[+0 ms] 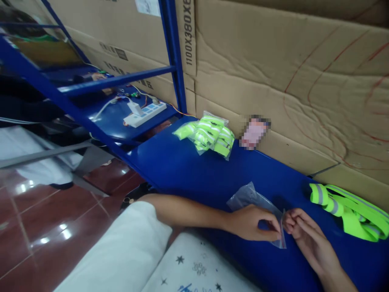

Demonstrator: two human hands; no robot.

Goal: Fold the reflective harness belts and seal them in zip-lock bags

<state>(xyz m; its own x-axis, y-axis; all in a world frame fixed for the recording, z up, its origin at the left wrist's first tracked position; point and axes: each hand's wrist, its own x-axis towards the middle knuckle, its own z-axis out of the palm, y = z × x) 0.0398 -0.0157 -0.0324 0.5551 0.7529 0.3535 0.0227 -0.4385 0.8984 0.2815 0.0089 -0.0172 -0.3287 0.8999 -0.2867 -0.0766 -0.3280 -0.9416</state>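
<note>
Though partly behind the left hand [248, 222], a clear bag [253, 197] in its pinch, any hold by the right hand [310, 237] unclear.

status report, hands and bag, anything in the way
Left hand pinching clear bag by its edge. Right hand at same edge, fingers curled, grip unclear. Yellow-green strap off to the right, clear of the bag.

In front of you stood a wall of brown cardboard [237, 52], creased and marked on the right with curved red lines [378, 52], and before it was your blue table [161, 166]. On your left, a blue metal frame [173, 48] separated this table from a second blue table [109, 127], and below it the dark red floor tiles [39, 217] showed bright white reflections [65, 233] of light.
</note>
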